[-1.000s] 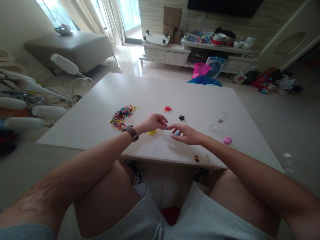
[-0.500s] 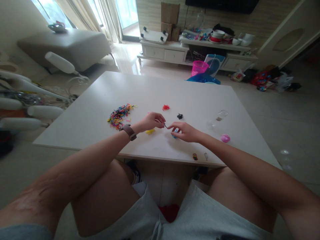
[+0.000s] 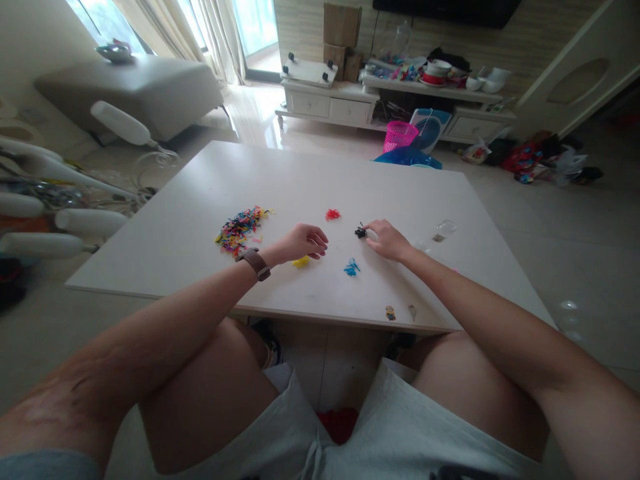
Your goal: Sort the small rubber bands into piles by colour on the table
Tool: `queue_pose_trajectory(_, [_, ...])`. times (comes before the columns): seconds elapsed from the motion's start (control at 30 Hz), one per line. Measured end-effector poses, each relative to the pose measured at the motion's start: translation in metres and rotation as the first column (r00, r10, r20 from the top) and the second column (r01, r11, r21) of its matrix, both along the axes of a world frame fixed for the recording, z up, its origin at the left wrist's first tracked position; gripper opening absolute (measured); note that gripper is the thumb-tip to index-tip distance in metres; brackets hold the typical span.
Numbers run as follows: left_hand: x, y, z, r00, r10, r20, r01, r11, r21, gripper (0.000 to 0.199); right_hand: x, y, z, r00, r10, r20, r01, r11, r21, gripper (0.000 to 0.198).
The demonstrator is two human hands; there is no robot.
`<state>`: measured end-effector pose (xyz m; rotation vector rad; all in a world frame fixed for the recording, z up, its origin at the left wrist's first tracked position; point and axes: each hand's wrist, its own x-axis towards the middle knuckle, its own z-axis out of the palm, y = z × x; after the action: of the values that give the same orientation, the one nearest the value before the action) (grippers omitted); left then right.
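Observation:
My right hand (image 3: 388, 240) reaches to the small pile of black rubber bands (image 3: 359, 233), its thumb and forefinger pinched at the pile's right edge, where a black band sticks up. My left hand (image 3: 311, 243) hovers above the white table with loosely curved fingers slightly apart; nothing shows in it. Partly behind it lie yellow rubber bands (image 3: 301, 263). Blue rubber bands (image 3: 352, 268) sit between the hands, nearer to me, and red ones (image 3: 333, 214) lie farther back. A large mixed heap of coloured bands (image 3: 240, 228) spreads to the left.
Near the table's front edge lie a minion figure (image 3: 390, 313) and a small pale piece (image 3: 413, 312). A clear container (image 3: 443, 230) is right of my right hand. Beyond the table (image 3: 280, 173) stand a pink basket (image 3: 400, 135) and a blue chair (image 3: 407, 157).
My right hand has moved away from my left, forward and right, to the black bands. The blue bands are uncovered. My left hand has stayed nearly in place, and no dark piece shows there now.

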<state>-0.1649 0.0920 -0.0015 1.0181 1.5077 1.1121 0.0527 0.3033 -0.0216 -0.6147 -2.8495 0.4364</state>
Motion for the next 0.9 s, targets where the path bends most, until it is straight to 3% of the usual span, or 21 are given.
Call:
queue_pose_trajectory(0.13, [-0.001,0.0,-0.003,1.0,-0.009,-0.001,0.009,1.0,0.007,0.03,0.0,-0.006,0.005,0.999,0.0,0.034,-0.001,1.0,0.028,0.031])
queue_pose_trajectory(0.27, [0.001,-0.001,-0.001,0.999,-0.022,0.033,0.022,1.0,0.013,0.035,-0.001,-0.017,0.016,0.994,-0.014,-0.109,0.019,0.999,0.044,0.024])
queue_pose_trajectory(0.4, [0.004,-0.003,0.0,0.995,-0.032,0.095,0.032,0.999,0.004,0.041,0.0,-0.038,0.025,0.978,0.132,-0.162,-0.143,0.988,-0.06,0.021])
queue_pose_trajectory(0.6, [0.007,-0.004,0.001,0.982,-0.054,0.18,0.053,0.999,0.012,0.049,0.0,-0.077,0.037,0.894,0.408,-0.185,-0.436,0.887,-0.153,0.024])
queue_pose_trajectory(0.73, [0.01,-0.005,0.003,0.98,-0.078,0.185,0.074,0.997,0.029,0.048,-0.001,-0.091,0.04,0.861,0.467,-0.203,-0.502,0.846,-0.18,0.031])
queue_pose_trajectory(0.9, [0.013,-0.004,0.001,0.977,-0.094,0.193,0.09,0.995,0.032,0.043,-0.001,-0.094,0.039,0.866,0.459,-0.199,-0.495,0.845,-0.202,0.031])
